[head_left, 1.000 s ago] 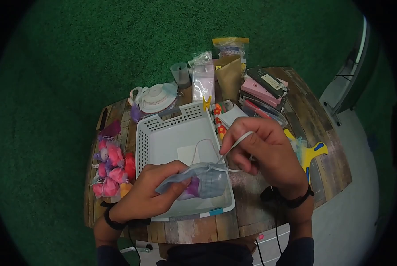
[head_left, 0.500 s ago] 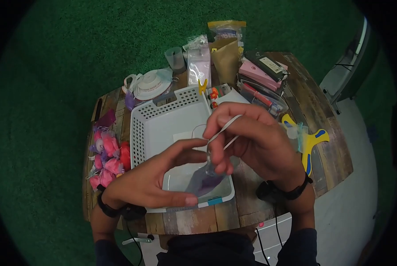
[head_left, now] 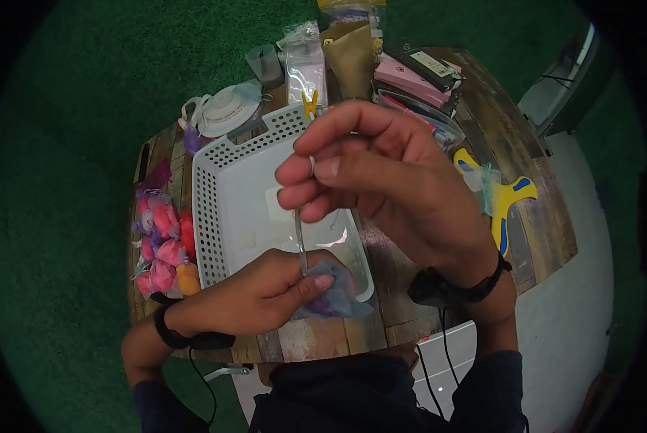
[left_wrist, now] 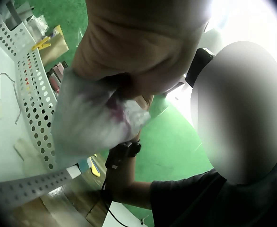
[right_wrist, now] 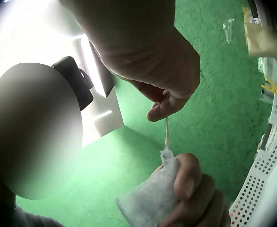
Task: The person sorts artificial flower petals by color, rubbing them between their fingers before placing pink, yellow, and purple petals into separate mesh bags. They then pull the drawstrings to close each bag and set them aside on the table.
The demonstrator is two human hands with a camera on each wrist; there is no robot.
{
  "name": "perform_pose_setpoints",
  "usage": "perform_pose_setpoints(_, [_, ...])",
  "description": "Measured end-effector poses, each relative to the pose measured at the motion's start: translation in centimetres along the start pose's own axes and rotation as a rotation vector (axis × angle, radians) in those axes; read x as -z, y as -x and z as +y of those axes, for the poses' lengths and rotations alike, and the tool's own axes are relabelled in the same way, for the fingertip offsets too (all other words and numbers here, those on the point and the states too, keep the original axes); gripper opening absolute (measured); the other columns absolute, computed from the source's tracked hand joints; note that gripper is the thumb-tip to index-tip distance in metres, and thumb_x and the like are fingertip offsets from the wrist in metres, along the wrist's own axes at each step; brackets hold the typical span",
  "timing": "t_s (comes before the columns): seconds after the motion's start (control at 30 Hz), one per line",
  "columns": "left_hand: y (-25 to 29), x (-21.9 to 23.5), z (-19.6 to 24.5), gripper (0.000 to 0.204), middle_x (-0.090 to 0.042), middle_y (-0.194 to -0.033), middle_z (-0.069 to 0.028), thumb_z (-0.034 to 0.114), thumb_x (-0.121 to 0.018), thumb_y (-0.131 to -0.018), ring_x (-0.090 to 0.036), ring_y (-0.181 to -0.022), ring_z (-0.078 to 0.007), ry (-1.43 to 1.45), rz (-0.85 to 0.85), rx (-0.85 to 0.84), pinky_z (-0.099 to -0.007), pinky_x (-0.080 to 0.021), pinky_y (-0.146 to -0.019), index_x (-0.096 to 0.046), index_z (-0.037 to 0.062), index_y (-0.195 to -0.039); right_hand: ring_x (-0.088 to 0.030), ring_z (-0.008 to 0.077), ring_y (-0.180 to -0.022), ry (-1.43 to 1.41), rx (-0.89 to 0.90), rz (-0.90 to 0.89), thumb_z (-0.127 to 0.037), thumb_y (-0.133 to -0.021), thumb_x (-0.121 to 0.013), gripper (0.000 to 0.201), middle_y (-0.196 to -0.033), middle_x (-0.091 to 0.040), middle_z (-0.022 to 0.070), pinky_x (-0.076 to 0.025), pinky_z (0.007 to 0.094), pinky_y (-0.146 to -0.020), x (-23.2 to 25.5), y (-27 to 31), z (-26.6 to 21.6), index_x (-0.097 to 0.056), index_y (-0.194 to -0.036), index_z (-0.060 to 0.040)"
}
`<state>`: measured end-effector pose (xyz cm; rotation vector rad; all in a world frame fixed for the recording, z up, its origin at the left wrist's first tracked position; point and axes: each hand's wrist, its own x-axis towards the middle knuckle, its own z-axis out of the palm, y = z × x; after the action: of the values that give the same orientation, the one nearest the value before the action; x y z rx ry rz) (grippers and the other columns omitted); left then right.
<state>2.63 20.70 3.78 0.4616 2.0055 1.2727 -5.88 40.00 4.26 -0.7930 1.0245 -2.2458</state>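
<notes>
In the head view my left hand (head_left: pixel 266 292) grips a sheer pale-blue pouch (head_left: pixel 345 296) with something purple inside, low over the basket's front edge. Above it my right hand (head_left: pixel 403 180) pinches a thin white cord (head_left: pixel 300 242) that runs down taut to the pouch's neck. The right wrist view shows the cord (right_wrist: pixel 167 135) straight between the right fingertips and the gathered top of the pouch (right_wrist: pixel 152 196). In the left wrist view the pouch (left_wrist: pixel 93 123) hangs beside the left hand, its purple content showing faintly through.
A white perforated basket (head_left: pixel 211 216) stands under the hands, with a yellow clip (head_left: pixel 310 103) on its back rim. Pink and red pouches (head_left: pixel 163 252) lie to the left, a yellow-blue tool (head_left: pixel 507 202) to the right. Boxes (head_left: pixel 417 79), a paper bag (head_left: pixel 352 61) and a cup (head_left: pixel 266 68) stand behind.
My right hand has risen and moved left, drawing the cord upward. My left hand, spread half a second ago, is closed around the pouch's neck lower down. The view has shifted.
</notes>
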Motion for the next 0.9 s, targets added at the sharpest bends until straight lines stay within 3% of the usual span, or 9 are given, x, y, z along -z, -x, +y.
perform_pose_setpoints(0.13, [0.5, -0.7, -0.5, 0.028, -0.061, -0.085, -0.0036, 0.025, -0.038, -0.107, -0.058, -0.079, -0.0083, 0.256, 0.262, -0.074, -0.0251, -0.047, -0.071, -0.055, 0.0042, -0.118, -0.068, 0.0228, -0.098, -0.032, 0.056, 0.094, -0.004, -0.092, -0.054, 0.017, -0.107, -0.067, 0.0161, -0.055, 0.0327, -0.087, 1.0, -0.6, 0.3, -0.061, -0.107, 0.0014])
perform_pose_setpoints(0.27, [2.0, 0.2, -0.7, 0.041, -0.058, -0.091, -0.0039, 0.041, -0.049, -0.102, -0.055, -0.08, -0.0075, 0.279, 0.34, -0.222, -0.0222, -0.046, -0.073, -0.051, 0.0036, -0.12, -0.066, 0.0212, -0.097, -0.123, 0.054, 0.102, -0.003, -0.091, -0.052, 0.014, -0.105, -0.066, 0.0139, -0.053, 0.0325, -0.091, 2.2, -0.9, 0.7, -0.061, -0.102, 0.0007])
perform_pose_setpoints(0.3, [2.4, 0.1, -0.8, 0.068, -0.058, -0.099, -0.0047, 0.048, -0.068, -0.09, -0.056, -0.087, -0.0095, 0.43, 0.354, -0.217, -0.0231, -0.046, -0.075, -0.042, 0.0023, -0.133, -0.066, 0.0207, -0.094, -0.146, 0.047, 0.136, -0.003, -0.091, -0.052, 0.013, -0.103, -0.065, 0.0128, -0.052, 0.0326, -0.09, 2.4, -1.0, 0.8, -0.06, -0.1, 0.0003])
perform_pose_setpoints(0.43, [2.7, 1.5, -1.4, 0.112, -0.056, -0.111, -0.0051, 0.04, -0.089, -0.07, -0.053, -0.103, -0.0118, 0.28, 0.224, -0.515, -0.023, -0.045, -0.081, -0.019, 0.0047, -0.151, -0.065, 0.0197, -0.089, -0.167, 0.018, 0.188, -0.002, -0.09, -0.052, 0.01, -0.099, -0.065, 0.0109, -0.053, 0.032, -0.088, 2.5, -1.3, 0.9, -0.06, -0.097, -0.0008])
perform_pose_setpoints(0.57, [3.3, 0.3, -0.5, 0.087, -0.058, -0.109, -0.0041, 0.031, -0.084, -0.079, -0.055, -0.099, -0.0111, 0.116, 0.492, -0.404, -0.0237, -0.046, -0.082, -0.034, 0.0039, -0.144, -0.064, 0.0185, -0.085, -0.152, 0.036, 0.204, -0.003, -0.09, -0.052, 0.008, -0.095, -0.065, 0.0098, -0.054, 0.0312, -0.082, 2.5, -1.3, 0.8, -0.059, -0.094, -0.0021])
perform_pose_setpoints(0.63, [3.1, 0.7, -1.6, 0.054, -0.06, -0.103, -0.0039, 0.024, -0.077, -0.087, -0.058, -0.091, -0.0104, 0.208, 0.669, -0.305, -0.0247, -0.048, -0.08, -0.049, 0.0029, -0.129, -0.063, 0.0151, -0.08, -0.092, 0.048, 0.212, -0.003, -0.089, -0.053, 0.005, -0.09, -0.064, 0.0082, -0.052, 0.0279, -0.073, 2.1, -1.1, 0.7, -0.057, -0.091, -0.0034])
perform_pose_setpoints(0.67, [2.8, 0.7, -1.5, 0.029, -0.059, -0.091, -0.0034, 0.028, -0.063, -0.097, -0.061, -0.082, -0.0122, 0.178, 0.711, -0.361, -0.0267, -0.05, -0.076, -0.055, 0.0026, -0.108, -0.063, 0.0151, -0.08, -0.085, 0.043, 0.201, -0.003, -0.089, -0.053, 0.005, -0.09, -0.064, 0.0082, -0.052, 0.0279, -0.073, 1.9, -1.1, 0.8, -0.057, -0.091, -0.0034])
perform_pose_setpoints(0.77, [2.6, 1.6, -2.4, 0.033, -0.056, -0.084, -0.0035, 0.036, -0.049, -0.103, -0.061, -0.078, -0.0147, 0.428, 0.773, -0.504, -0.029, -0.051, -0.073, -0.052, 0.0032, -0.1, -0.054, 0.0061, -0.069, 0.406, 0.102, 0.058, -0.006, -0.088, -0.057, 0.005, -0.082, -0.06, 0.0015, -0.044, 0.0214, -0.062, 1.9, -0.7, 1.2, -0.06, -0.088, -0.0018])
perform_pose_setpoints(0.9, [2.6, 2.1, -2.2, 0.041, -0.054, -0.08, -0.0048, 0.041, -0.039, -0.106, -0.061, -0.075, -0.0168, 0.462, 0.841, -0.474, -0.0313, -0.052, -0.071, -0.049, 0.0025, -0.095, -0.05, 0.0043, -0.065, 0.305, -0.015, 0.031, -0.009, -0.085, -0.062, 0.008, -0.074, -0.056, -0.0017, -0.041, 0.0222, -0.058, 0.1, -0.3, -0.4, -0.062, -0.091, -0.0031])
